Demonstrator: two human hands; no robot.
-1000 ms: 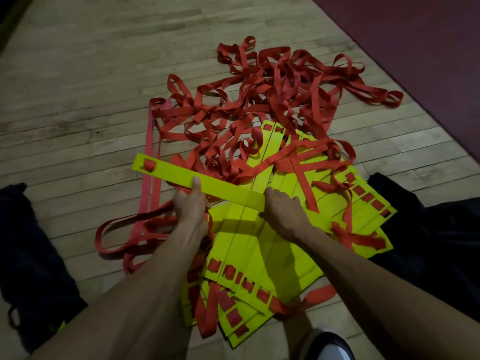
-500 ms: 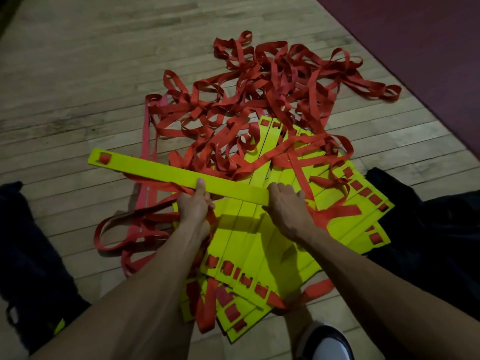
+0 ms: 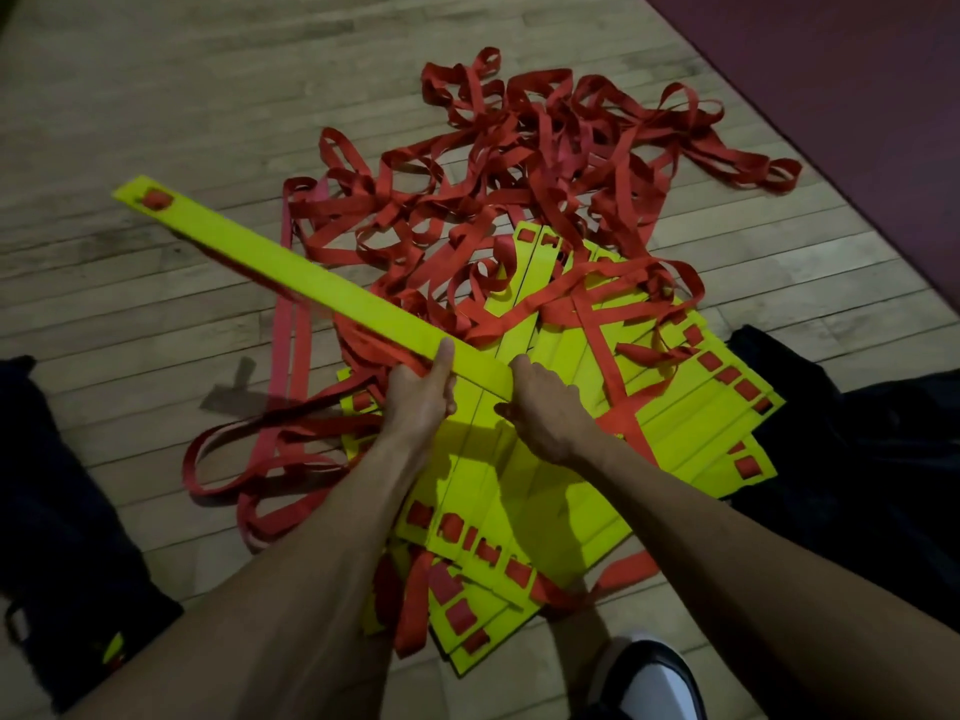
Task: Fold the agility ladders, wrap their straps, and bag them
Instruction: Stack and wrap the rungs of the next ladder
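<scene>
Both my hands grasp one yellow rung (image 3: 291, 278) at its near end, left hand (image 3: 418, 397) beside right hand (image 3: 545, 413); it slants up-left from my grip, above the rung stack (image 3: 571, 459) and red straps (image 3: 519, 163).

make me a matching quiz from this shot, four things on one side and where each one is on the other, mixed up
Things:
1. lifted yellow rung
2. red strap tangle
3. stacked yellow rungs
4. black-and-white shoe

Places:
A. bottom edge of the view, on the wooden floor
B. in the grip of left hand and right hand
C. flat under the forearms
D. heaped beyond the rungs

Pairs: 1-B, 2-D, 3-C, 4-A
</scene>
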